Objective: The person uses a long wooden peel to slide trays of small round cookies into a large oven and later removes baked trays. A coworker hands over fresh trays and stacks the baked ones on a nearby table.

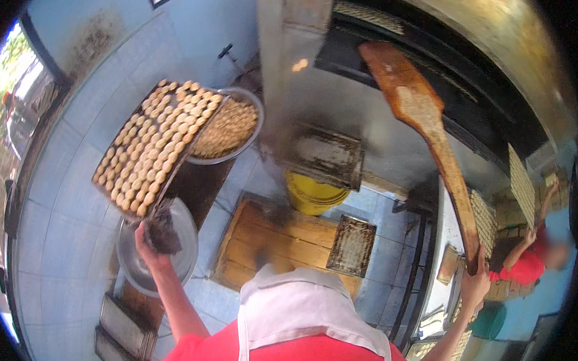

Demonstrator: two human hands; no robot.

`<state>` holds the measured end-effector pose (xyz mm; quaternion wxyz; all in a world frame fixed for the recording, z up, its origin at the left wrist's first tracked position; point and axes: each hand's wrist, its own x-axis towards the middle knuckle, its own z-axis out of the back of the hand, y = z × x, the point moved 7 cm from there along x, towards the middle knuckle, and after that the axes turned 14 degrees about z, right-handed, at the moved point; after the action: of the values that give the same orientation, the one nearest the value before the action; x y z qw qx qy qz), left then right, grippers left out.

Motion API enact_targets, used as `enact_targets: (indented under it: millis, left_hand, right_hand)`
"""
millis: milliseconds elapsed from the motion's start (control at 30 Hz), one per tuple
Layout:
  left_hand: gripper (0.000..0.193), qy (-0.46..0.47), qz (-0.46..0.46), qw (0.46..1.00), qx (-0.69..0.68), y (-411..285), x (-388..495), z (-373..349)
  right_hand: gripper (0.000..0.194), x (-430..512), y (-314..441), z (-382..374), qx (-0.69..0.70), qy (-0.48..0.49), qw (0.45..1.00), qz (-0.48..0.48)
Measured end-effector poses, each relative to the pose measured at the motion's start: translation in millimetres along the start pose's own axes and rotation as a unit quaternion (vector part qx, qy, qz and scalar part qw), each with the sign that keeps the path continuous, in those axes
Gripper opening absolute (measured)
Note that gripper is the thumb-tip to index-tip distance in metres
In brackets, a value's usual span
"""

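Observation:
My left hand (152, 247) grips a dark cloth (163, 233) at the near corner of a baking tray (148, 148) full of small round baked pieces. The tray is tilted at the left, partly over a metal basin (230, 128) heaped with more of them. Beneath the cloth is another wide metal basin (186, 263). My right hand (475, 281) is shut on the handle end of a long wooden peel (434, 124), whose flat blade points up towards the dark oven opening (345, 51).
A yellow bucket (315, 194) stands under a stained tray (327, 153). Another worn tray (353, 245) lies on a wooden board (286, 229) on the floor. Stacked trays (127, 324) are at lower left. A co-worker in red (524, 266) handles a filled tray (521, 185) at right.

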<state>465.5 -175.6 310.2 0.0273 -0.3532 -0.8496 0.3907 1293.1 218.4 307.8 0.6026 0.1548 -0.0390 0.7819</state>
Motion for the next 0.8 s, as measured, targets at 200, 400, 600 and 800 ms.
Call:
enact_targets:
  millis: [200,400,600,800]
  left_hand:
    - [0.044,-0.043,-0.022,0.997,0.067,-6,-5,-34]
    - [0.034,-0.088,-0.069,0.988,0.111,-22,-1,-81]
    - [0.062,-0.254,-0.124,0.929,0.238,-1,48,-84]
    - [0.058,-0.230,-0.116,0.943,0.209,18,49,-93]
  right_hand:
    - [0.082,-26,-43,6,0.079,-0.056,0.995,0.014]
    - [0.080,-144,-148,48,0.086,0.026,0.987,-0.134]
    - [0.075,-148,-118,42,0.041,0.054,0.970,-0.232]
    - [0.084,-140,-109,9,0.167,-0.018,0.971,-0.172]
